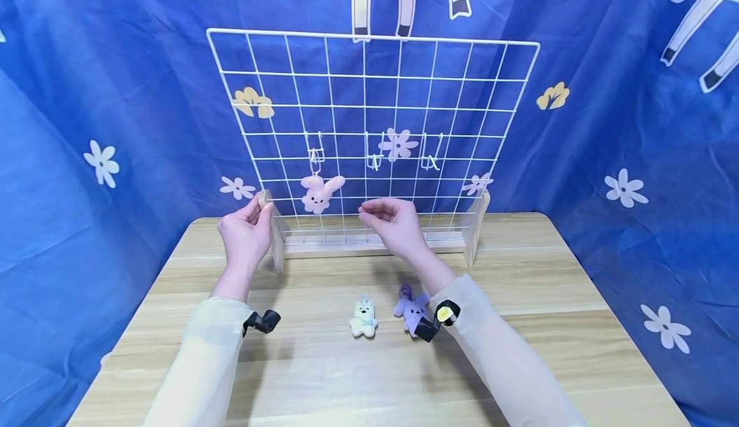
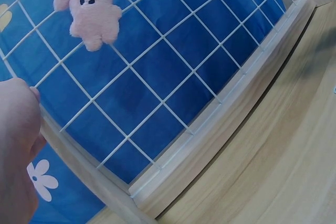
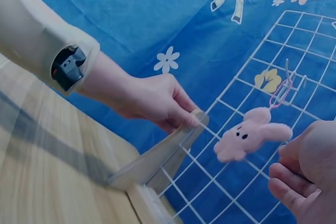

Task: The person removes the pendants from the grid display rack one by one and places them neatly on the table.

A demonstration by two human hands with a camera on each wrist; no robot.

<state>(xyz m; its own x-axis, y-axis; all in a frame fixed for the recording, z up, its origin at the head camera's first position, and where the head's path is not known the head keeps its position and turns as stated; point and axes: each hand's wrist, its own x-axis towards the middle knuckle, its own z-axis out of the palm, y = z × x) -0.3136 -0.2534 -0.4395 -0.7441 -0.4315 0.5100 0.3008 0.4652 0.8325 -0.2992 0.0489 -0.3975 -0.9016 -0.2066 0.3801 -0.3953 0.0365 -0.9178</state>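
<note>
My left hand point(image 1: 245, 231) grips the top of the wooden side support point(image 1: 278, 238) at the left end of a white wire grid rack point(image 1: 381, 106). A pink plush bunny keychain point(image 1: 317, 195) hangs from the left hook point(image 1: 315, 151) on the grid. In front of the grid, right of the bunny, my right hand point(image 1: 395, 222) is raised with fingers bent and thumb near the fingertips; nothing shows between them. The right wrist view shows this hand point(image 3: 310, 174) beside the bunny point(image 3: 249, 135), apparently apart from it.
On the table point(image 1: 312, 376) lie a white plush keychain point(image 1: 364, 318) and a purple plush bunny keychain point(image 1: 411, 311), the latter partly behind the right wrist camera. Two more hooks, a middle one point(image 1: 374, 158) and a right one point(image 1: 430, 158), hang on the grid. Blue printed cloth point(image 1: 577, 158) stands behind.
</note>
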